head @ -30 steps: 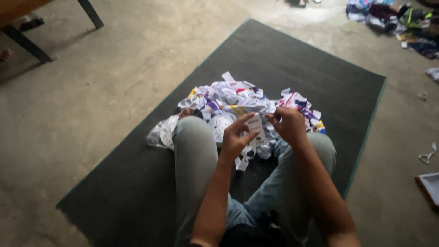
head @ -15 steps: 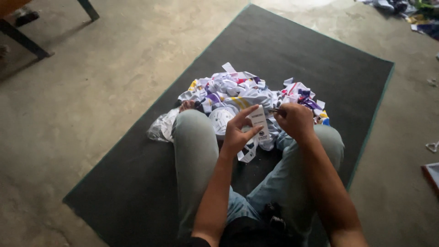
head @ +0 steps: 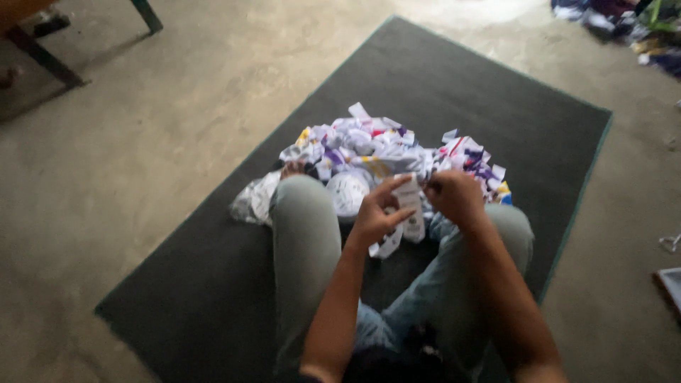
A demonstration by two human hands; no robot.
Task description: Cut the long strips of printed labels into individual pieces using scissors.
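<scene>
Seated person's left hand (head: pixel 374 216) and right hand (head: pixel 454 198) pinch a white paper slip (head: pixel 411 206), seemingly light and limp, best gripped at its ends, above the pile (head: pixel 386 152) mid-mat (head: pixel 496 92).

- The mat (head: pixel 440 99) lies on the floor (head: pixel 142 163).
- The person's legs (head: pixel 305 241) rest on the mat.
- The paper pile (head: pixel 369 145) sits on the mat, just beyond the knees.
- Table legs (head: pixel 42 57) stand far left, off the mat.
</scene>
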